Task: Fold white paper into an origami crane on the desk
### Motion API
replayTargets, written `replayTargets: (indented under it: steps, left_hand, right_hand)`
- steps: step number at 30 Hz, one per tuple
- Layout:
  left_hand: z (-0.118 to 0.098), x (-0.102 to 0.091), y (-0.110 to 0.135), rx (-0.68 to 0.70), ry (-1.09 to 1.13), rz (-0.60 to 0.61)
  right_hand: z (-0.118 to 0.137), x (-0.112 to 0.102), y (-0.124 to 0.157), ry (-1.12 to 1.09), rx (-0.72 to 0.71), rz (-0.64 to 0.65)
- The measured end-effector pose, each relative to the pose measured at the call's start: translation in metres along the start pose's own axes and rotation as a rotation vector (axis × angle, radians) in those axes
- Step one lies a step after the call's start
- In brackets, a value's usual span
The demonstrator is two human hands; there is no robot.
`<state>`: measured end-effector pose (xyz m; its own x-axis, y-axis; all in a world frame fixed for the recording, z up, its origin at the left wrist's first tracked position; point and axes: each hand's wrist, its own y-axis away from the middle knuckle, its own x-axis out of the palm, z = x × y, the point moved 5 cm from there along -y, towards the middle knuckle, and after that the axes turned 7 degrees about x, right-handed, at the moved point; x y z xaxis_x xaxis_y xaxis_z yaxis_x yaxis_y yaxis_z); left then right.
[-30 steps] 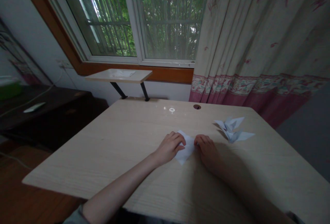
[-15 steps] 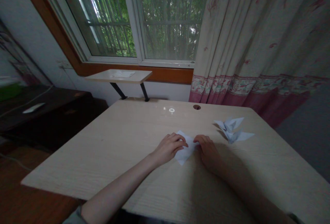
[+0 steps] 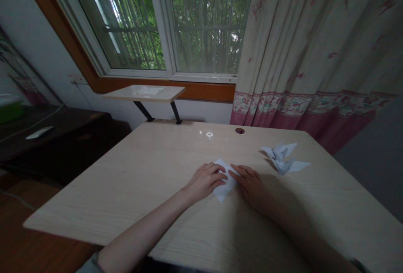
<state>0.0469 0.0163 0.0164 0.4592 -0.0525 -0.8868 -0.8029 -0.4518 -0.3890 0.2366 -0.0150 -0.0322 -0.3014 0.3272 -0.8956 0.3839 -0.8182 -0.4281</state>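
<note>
A small white folded paper [image 3: 223,193] lies on the table with one corner towards me, partly covered by my fingers. My left hand [image 3: 208,178] holds it down from the left, its fingers bent and the fingertips and thumb on the paper. From the right, my right hand [image 3: 248,181] rests on the paper with its fingers stretched out across the right edge. The two hands' fingertips are close together near the paper's middle. Two folded paper cranes [image 3: 283,159], touching or overlapping, sit to the right beyond my right hand.
The pale wood table [image 3: 132,197] has a round cable hole [image 3: 239,131] near its back edge. A small raised shelf [image 3: 173,92] on black legs stands at the back left, bearing white paper [image 3: 147,90]. A curtain [image 3: 283,71] hangs behind. A dark cabinet [image 3: 72,130] stands left.
My right hand has moved left onto the paper, its fingers now straighter and nearer the left fingertips. My left hand has stayed nearly in place.
</note>
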Motion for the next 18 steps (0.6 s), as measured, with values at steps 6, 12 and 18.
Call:
replayTargets:
  steps: [6, 12, 18]
  left_hand:
    - [-0.002, -0.002, 0.001, 0.029, -0.054, -0.016]
    - [0.0, 0.0, 0.003, 0.004, -0.098, -0.006]
    - [0.003, 0.004, 0.004, 0.004, -0.097, -0.008]
  right_hand:
    - [0.007, -0.012, 0.0, -0.065, -0.055, -0.03]
    - [0.011, -0.023, -0.004, -0.139, -0.018, 0.018]
    - [0.006, -0.021, 0.0, -0.227, 0.005, -0.036]
